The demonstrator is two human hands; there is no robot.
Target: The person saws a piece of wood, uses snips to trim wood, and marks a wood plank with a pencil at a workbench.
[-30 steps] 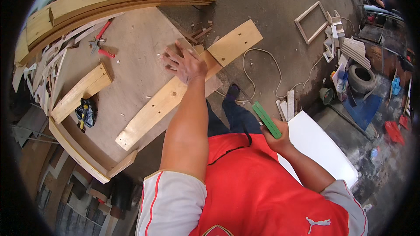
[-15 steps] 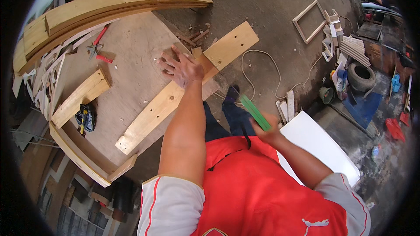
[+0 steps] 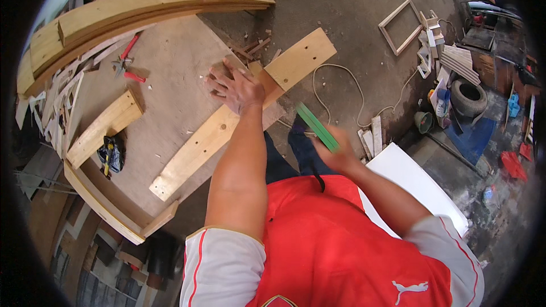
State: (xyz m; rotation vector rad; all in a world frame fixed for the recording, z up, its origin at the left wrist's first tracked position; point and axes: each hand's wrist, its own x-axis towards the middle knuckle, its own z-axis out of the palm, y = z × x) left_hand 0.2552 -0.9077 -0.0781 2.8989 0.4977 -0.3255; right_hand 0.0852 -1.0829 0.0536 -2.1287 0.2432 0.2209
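Note:
My left hand lies flat with spread fingers, its palm and wrist over a pale wooden plank that crosses the plywood board at a slant. Past the hand, a darker brown patch shows on the wood, and beyond it a lighter section sticks out over the floor. In my right hand, blurred by motion, is a long, narrow green bar; its exact kind is unclear. The bar is held in front of my body, apart from the plank, its free end pointing up and left.
Curved timbers span the board's far side. Red-handled pincers lie nearby. A shorter plank rests at left beside a black plastic bag. On the floor are a cord, a wooden frame, a tire and a white panel.
My right hand has moved up and left with the green bar, bringing it closer to the plank. My left hand stays put.

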